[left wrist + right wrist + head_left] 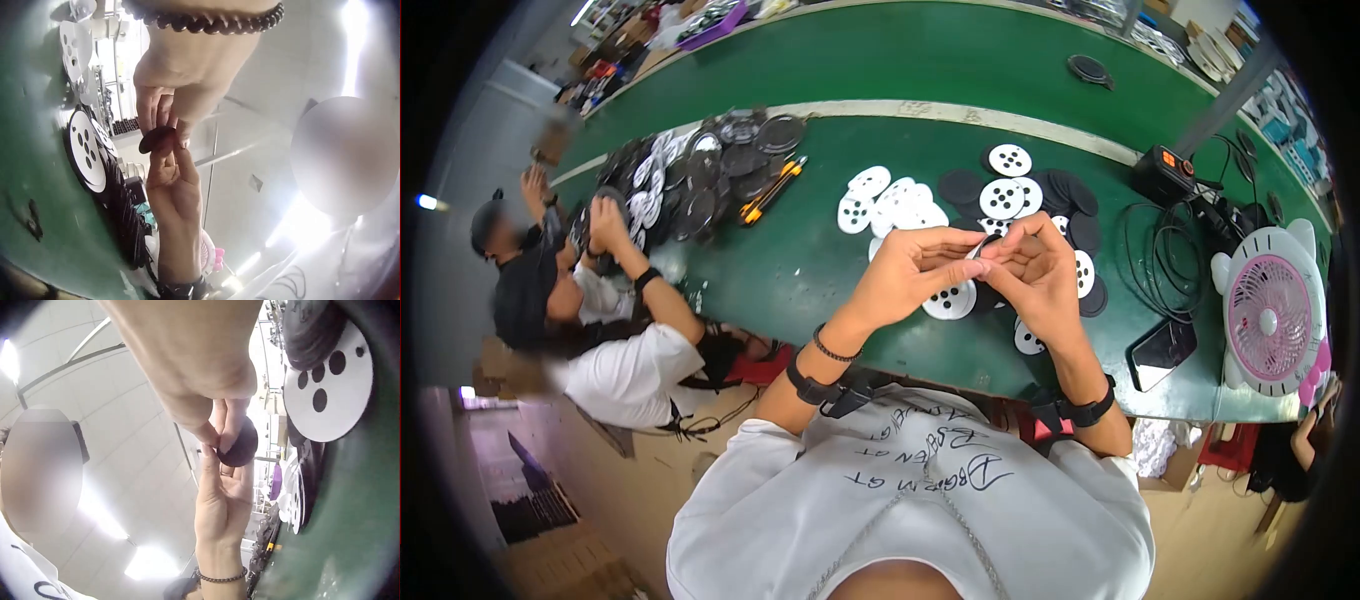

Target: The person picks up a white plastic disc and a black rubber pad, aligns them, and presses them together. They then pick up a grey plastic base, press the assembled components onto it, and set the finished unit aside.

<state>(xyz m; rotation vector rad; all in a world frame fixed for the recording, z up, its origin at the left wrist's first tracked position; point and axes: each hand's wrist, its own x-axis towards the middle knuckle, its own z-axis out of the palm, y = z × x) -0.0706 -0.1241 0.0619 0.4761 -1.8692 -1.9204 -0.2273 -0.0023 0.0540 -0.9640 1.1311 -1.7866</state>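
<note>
Above the green table, both hands pinch one small round disc (984, 246), black on one face with a strip of white showing in the head view. My left hand (912, 272) grips its left side between thumb and fingers. On the other side my right hand (1036, 272) pinches it with thumb and fingertips. The right wrist view shows the disc's dark face (242, 445); from the left wrist it appears as a tilted dark oval (155, 140). Just below the hands lies a white disc with black holes (950, 302), partly hidden by the fingers.
White discs (900, 205) and black discs (1072, 190) lie in loose piles beyond the hands. Orange-and-black cutters (772, 192) rest near dark round parts (740, 160). At right are a cable (1165, 260), a phone (1163, 354) and a fan (1270, 310). Another person sits at left.
</note>
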